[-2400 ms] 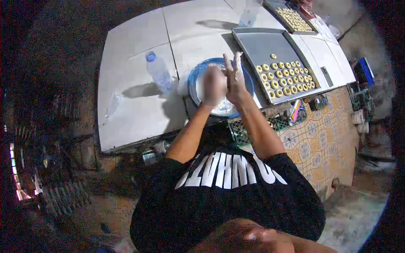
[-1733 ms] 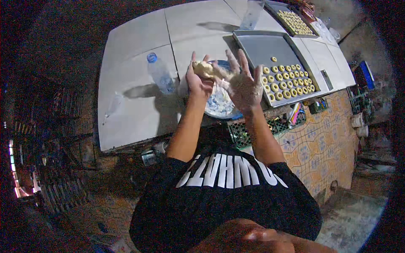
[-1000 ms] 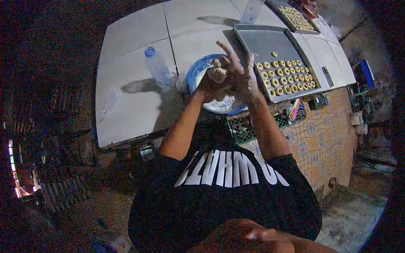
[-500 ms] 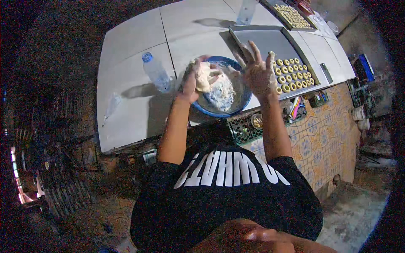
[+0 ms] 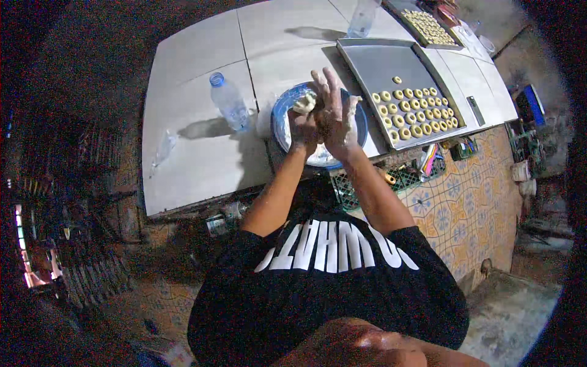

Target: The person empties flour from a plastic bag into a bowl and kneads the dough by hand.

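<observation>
Over a blue bowl [image 5: 363, 131] on the tiled table, my two hands meet. My left hand [image 5: 304, 127] is curled around a lump of pale dough [image 5: 304, 104], part of which shows past its fingers. Against it presses my right hand [image 5: 336, 119], fingers stretched out and coated with sticky dough. Whether some dough lies between the palms is hidden. White flour or loose dough [image 5: 320, 159] shows in the bowl below the wrists.
Right of the bowl lies a metal tray [image 5: 382, 55] with rows of small dough rings [image 5: 417, 116]. A clear plastic bottle [image 5: 229, 104] stands left, another bottle [image 5: 362, 21] at the back. A second filled tray [image 5: 431, 30] sits far right. Below the edge is a green crate [image 5: 351, 191].
My hands were apart, the right one raised and spread on the bowl's right side. It has come left against my left hand, which moved slightly right with the dough.
</observation>
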A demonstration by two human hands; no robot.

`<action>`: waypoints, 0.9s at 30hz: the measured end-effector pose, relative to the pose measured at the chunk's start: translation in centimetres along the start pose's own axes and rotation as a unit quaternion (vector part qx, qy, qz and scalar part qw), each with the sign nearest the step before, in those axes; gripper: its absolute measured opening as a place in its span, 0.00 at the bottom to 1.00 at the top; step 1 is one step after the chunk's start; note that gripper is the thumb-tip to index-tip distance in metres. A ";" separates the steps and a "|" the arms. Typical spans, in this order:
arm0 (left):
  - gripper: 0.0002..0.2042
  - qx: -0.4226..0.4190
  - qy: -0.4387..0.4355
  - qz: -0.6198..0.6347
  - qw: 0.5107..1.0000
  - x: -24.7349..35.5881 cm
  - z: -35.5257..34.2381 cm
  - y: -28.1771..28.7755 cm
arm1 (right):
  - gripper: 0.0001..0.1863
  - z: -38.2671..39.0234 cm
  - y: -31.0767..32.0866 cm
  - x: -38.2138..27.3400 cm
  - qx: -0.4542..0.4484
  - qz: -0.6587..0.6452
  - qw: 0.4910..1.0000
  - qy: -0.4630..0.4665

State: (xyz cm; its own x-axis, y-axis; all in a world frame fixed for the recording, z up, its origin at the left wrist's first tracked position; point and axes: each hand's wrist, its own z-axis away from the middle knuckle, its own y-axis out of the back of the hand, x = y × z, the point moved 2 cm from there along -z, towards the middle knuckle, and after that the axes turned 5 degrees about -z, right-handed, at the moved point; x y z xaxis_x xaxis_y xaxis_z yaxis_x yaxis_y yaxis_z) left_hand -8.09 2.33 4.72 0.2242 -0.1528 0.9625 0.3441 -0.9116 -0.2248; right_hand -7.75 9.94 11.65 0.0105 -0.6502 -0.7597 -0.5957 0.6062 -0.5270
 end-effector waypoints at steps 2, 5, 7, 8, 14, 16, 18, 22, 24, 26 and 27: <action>0.16 0.033 0.051 -0.050 0.997 0.0 -0.4 0.4 | 0.45 0.3 0.3 -1.1 0.043 0.059 0.997 -0.018; 0.18 -0.029 0.204 0.049 0.977 1.0 -0.4 0.2 | 0.35 0.0 3.8 -1.5 0.178 -0.299 0.937 -0.003; 0.19 -0.085 0.224 0.237 0.942 3.5 -0.5 -0.4 | 0.27 0.0 7.6 -0.4 0.268 -0.182 0.945 0.045; 0.19 -0.057 0.213 0.243 0.945 3.9 -0.8 0.2 | 0.22 -0.1 8.1 -0.2 0.315 -0.214 0.924 0.046; 0.17 -0.028 -0.001 -0.091 0.995 0.4 -2.3 2.0 | 0.24 1.3 3.0 3.0 0.127 -0.190 0.952 -0.205; 0.22 -0.039 -0.303 -0.521 0.797 2.6 -0.2 -0.1 | 0.22 1.1 4.0 3.0 0.123 -0.223 0.951 -0.172; 0.25 0.030 -0.301 -0.601 0.740 5.1 1.3 -0.8 | 0.21 1.7 3.5 3.0 0.130 -0.180 0.962 -0.156; 0.30 0.055 -0.214 -0.466 0.857 5.8 0.5 -0.6 | 0.18 2.0 2.6 1.5 0.090 0.236 0.960 -0.123; 0.29 -0.045 -0.082 -0.267 0.959 5.4 0.0 -1.1 | 0.18 2.1 3.7 1.7 0.068 0.412 0.903 -0.105; 0.25 -0.136 -0.077 -0.154 0.976 4.2 -0.8 -1.2 | 0.17 2.6 4.4 2.7 0.090 0.368 0.922 -0.077; 0.25 -0.184 -0.065 -0.096 0.976 3.9 -1.0 -1.0 | 0.17 2.8 4.3 3.0 0.098 0.351 0.929 -0.070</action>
State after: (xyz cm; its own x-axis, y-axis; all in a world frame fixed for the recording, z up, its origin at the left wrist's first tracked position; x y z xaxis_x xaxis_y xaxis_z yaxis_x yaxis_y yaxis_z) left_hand -8.49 2.30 8.90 0.3100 0.0620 0.9487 0.0464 -0.9977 0.0500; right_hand -7.99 11.87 6.03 -0.2124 -0.0060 -0.9772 -0.3387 0.9384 0.0678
